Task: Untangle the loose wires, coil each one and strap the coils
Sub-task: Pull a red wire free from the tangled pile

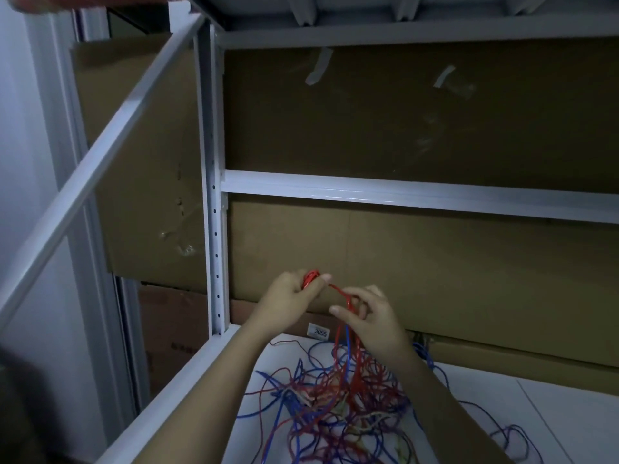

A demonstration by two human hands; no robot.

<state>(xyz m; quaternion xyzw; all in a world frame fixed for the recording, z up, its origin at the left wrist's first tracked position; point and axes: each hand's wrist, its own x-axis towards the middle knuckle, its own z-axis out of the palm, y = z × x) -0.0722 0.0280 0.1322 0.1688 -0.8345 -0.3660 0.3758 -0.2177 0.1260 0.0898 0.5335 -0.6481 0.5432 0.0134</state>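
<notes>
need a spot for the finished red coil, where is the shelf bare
Bare white shelf surface lies right of the tangled pile of red and blue wires, below the brown cardboard backing. The middle, under both hands, is crowded; thin blue strands stray along the right edge.

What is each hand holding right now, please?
Left hand: grips a small red wire coil.
Right hand: pinches the red wire rising from the tangle.

Small red coil [310,279] held up, w/ one red wire [348,306] running down. Red, blue & beige tangle [335,403] sprawls on white shelf below.
</notes>
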